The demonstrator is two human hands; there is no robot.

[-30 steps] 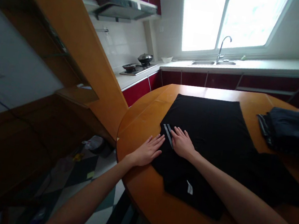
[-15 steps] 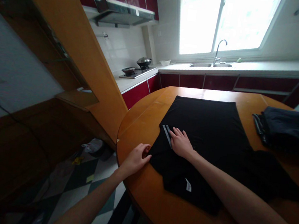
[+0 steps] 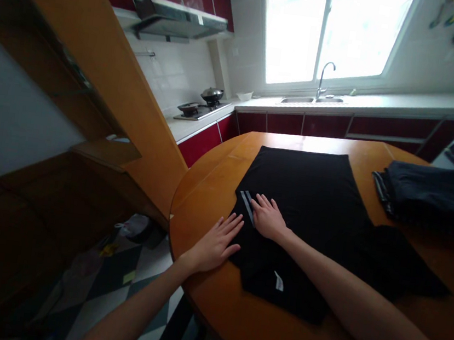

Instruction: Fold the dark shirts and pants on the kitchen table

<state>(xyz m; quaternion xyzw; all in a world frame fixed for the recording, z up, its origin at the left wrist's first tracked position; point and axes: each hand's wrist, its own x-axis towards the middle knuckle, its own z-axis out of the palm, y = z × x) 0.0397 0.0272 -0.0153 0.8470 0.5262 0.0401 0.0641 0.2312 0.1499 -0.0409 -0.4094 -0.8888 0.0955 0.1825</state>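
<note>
A black shirt [image 3: 308, 185] lies spread out on the wooden table, with two grey stripes on its left sleeve and a small white label [image 3: 278, 281] near the collar end. My left hand [image 3: 218, 243] rests flat with fingers spread, its fingertips on the sleeve's outer edge and its palm over the table. On the sleeve beside the grey stripes lies my right hand [image 3: 267, 217], fingers stretched out and palm down. Neither hand grips the cloth. My right forearm crosses over the lower part of the shirt and hides some of it.
The round wooden table [image 3: 203, 189] has a curved edge close to my left forearm. Folded dark clothes [image 3: 435, 193] are stacked at its right side. Beyond stand a counter with a sink [image 3: 302, 100] and a stove with pans [image 3: 211, 95]. A bag [image 3: 135, 226] sits on the floor at left.
My left hand has opened from a curled pinch at the sleeve's edge and now lies flat across it. My right hand stays by the stripes. The view has shifted slightly.
</note>
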